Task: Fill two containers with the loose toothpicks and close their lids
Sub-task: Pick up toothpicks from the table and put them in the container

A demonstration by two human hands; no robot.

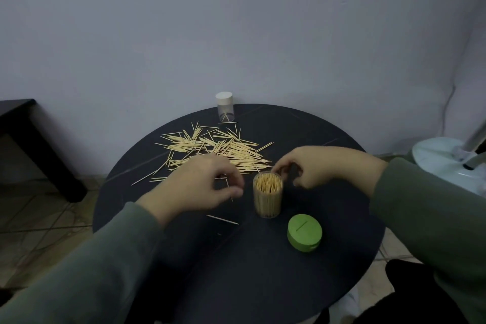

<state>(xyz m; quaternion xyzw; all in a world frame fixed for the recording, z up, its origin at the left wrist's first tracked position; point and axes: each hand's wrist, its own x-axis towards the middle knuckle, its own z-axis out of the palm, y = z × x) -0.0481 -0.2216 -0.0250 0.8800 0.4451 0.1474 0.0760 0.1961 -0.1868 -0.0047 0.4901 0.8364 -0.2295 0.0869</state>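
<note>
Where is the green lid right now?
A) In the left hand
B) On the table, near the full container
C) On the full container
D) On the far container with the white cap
B: the green lid lies on the table beside the open, toothpick-packed container; neither hand holds it.

The table (302, 284) under my hands was matt black. The toothpicks (223, 150) were pale bare wood. The open container (267, 197) was clear smooth plastic; its green lid (304, 236) looked matt plastic. The far container (225, 110) was clear, with a white plastic cap. My sleeves (92, 271) were soft cloth.
</note>
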